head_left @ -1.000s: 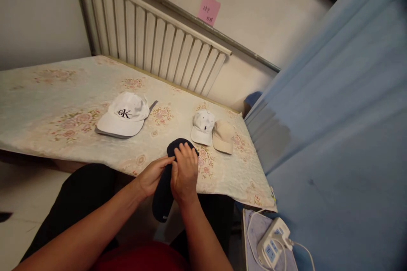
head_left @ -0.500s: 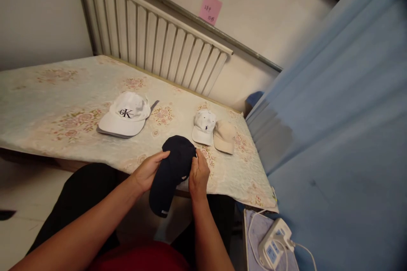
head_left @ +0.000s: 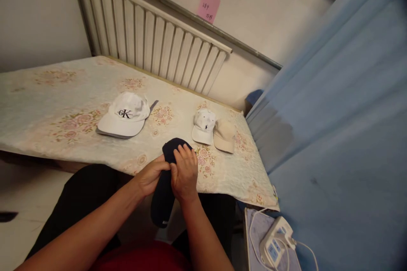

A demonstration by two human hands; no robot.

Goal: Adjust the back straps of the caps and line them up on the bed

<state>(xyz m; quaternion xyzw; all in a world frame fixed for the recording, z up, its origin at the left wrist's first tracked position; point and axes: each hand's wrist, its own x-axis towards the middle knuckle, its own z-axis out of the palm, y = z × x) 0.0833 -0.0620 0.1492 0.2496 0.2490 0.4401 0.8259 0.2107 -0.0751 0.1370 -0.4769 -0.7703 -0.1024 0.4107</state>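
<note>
A dark navy baseball cap (head_left: 162, 205) is held in front of my lap, at the bed's near edge, its brim pointing down toward me. My left hand (head_left: 151, 178) grips its left side, thumb on top and fingers hidden beneath. Across the crown lies my right hand (head_left: 185, 173), its fingers stretched over the fabric and its thumb near the left thumb; it covers much of the crown. Beyond them on the bed are a white cap with dark letters (head_left: 124, 112) to the left, and a smaller white cap (head_left: 203, 126) touching a beige cap (head_left: 224, 136) to the right.
The bed (head_left: 178, 114) has a pale floral cover. A radiator (head_left: 152, 36) runs along the wall behind it, below a pink note (head_left: 208, 7). A blue curtain (head_left: 337, 127) hangs at the right. A white power strip (head_left: 276, 243) with cords sits on a small stand, lower right.
My right hand has moved left from the cap's right edge onto its crown. The navy cap looks narrower, and its brim sits slightly lower. The other caps have stayed put.
</note>
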